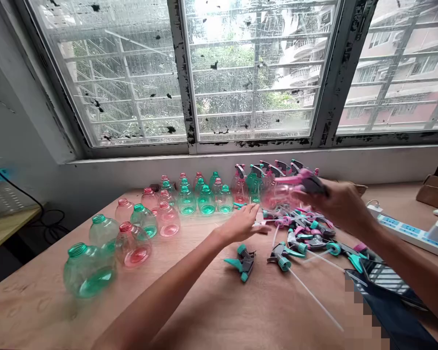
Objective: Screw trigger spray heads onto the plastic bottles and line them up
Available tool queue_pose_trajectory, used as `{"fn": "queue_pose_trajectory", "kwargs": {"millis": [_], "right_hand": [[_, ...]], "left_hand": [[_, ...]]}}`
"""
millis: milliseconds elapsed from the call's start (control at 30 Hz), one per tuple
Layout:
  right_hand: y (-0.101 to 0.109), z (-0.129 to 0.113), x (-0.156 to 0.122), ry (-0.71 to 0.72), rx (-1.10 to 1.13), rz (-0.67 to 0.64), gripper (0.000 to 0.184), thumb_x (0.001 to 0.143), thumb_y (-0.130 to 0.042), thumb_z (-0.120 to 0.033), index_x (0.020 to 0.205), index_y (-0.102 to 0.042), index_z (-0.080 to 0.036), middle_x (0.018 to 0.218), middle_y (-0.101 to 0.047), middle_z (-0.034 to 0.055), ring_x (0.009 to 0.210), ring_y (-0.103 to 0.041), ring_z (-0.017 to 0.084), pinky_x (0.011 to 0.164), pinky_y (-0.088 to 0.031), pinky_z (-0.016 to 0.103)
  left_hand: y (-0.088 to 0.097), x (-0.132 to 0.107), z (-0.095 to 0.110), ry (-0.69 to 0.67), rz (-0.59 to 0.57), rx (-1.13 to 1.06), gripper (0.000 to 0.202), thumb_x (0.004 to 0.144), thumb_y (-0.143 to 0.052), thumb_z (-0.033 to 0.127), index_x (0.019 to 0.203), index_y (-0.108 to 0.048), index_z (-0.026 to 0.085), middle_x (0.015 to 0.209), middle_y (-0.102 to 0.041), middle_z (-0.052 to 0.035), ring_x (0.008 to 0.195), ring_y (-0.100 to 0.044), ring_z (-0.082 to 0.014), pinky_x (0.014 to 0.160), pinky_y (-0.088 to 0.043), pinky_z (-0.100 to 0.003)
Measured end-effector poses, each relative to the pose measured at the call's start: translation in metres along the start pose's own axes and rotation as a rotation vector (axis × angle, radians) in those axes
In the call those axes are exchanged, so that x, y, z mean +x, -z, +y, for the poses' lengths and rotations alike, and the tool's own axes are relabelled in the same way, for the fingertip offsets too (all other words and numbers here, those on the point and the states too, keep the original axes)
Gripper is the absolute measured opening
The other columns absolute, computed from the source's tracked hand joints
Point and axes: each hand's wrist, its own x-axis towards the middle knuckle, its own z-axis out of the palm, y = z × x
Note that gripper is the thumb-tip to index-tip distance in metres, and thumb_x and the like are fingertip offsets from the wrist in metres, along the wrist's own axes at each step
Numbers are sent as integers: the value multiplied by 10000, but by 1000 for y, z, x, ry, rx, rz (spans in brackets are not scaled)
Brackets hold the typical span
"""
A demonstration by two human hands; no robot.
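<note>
My right hand [337, 201] grips a pink spray bottle [279, 194] by its pink and black trigger head, lifted over the far part of the table and blurred by motion. My left hand [241, 224] reaches out with its fingers stretched, left of that bottle and holding nothing that I can see. Beyond and beside the lifted bottle stand finished spray bottles [254, 187] with trigger heads on. A pile of loose trigger heads [316, 231] lies under my right arm. Nearer me are a single green and black trigger head [244, 265] and another with a white tube [280, 257].
Several headless green bottles [89, 277] and pink bottles [133, 248] stand at the left and along the back. A power strip [412, 233], a brown box [436, 184] and a dark object with a shiny panel [390, 279] are on the right. The window wall [204, 165] bounds the back.
</note>
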Motion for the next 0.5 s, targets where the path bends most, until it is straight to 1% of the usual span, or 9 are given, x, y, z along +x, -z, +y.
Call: {"fn": "queue_pose_trajectory", "kwargs": {"millis": [33,67,133,200,267,333,400,500], "right_hand": [[-7,4,19,11,-38,-7,505,839,-516,-744,664,-581,-275,500,-612,23,463,-499,221,496,-354,343],[-17,7,37,21,-66,-26,504,862,-482,-739,711,-603,-273,564,-661,45,503,-532,233,519,-376,346],[-41,13,66,18,-124,-69,557,862,-447,-763,753,-637,-251,638,-719,89,540,-600,264,513,-385,349],[-67,15,86,-3,-184,-93,604,875,-420,-763,807,-675,-219,726,-765,140,604,-662,307,509,-393,352],[-93,15,98,-20,-235,-127,598,914,-413,-718,871,-697,-194,783,-786,153,643,-695,310,519,-411,345],[-115,12,104,-23,-280,-178,555,942,-441,-666,929,-705,-177,823,-795,144,681,-712,291,552,-446,339],[-133,8,106,-20,-324,-241,497,953,-496,-616,965,-704,-165,866,-788,118,731,-719,261,622,-502,346],[-155,4,108,-32,-380,-335,373,973,-568,-510,1018,-692,-161,956,-760,65,823,-717,218,759,-566,393]], "left_hand": [[-9,16,-7,29,2,41,593,961,-606,454,1468,-438,196,1555,-457,-150,1401,-465,-355,1138,-382,-600],[-18,29,-14,59,2,81,503,970,-609,402,1420,-494,209,1515,-498,-126,1346,-517,-341,1104,-416,-606],[-32,50,-28,120,-16,159,440,966,-628,351,1371,-538,203,1463,-540,-115,1282,-566,-323,1059,-467,-582],[-41,62,-41,159,-51,225,410,966,-632,332,1345,-557,195,1415,-577,-112,1227,-605,-306,1016,-509,-554],[-46,66,-50,167,-90,278,374,968,-632,324,1313,-579,188,1369,-609,-106,1173,-637,-286,977,-542,-523],[-49,65,-54,148,-130,322,336,972,-627,319,1280,-601,187,1340,-628,-101,1138,-654,-270,954,-559,-499],[-51,60,-52,109,-167,356,321,972,-626,318,1264,-610,185,1324,-637,-99,1123,-661,-263,944,-565,-489],[-53,46,-44,39,-193,405,337,969,-630,320,1275,-603,181,1322,-638,-100,1132,-658,-269,948,-562,-497]]}}
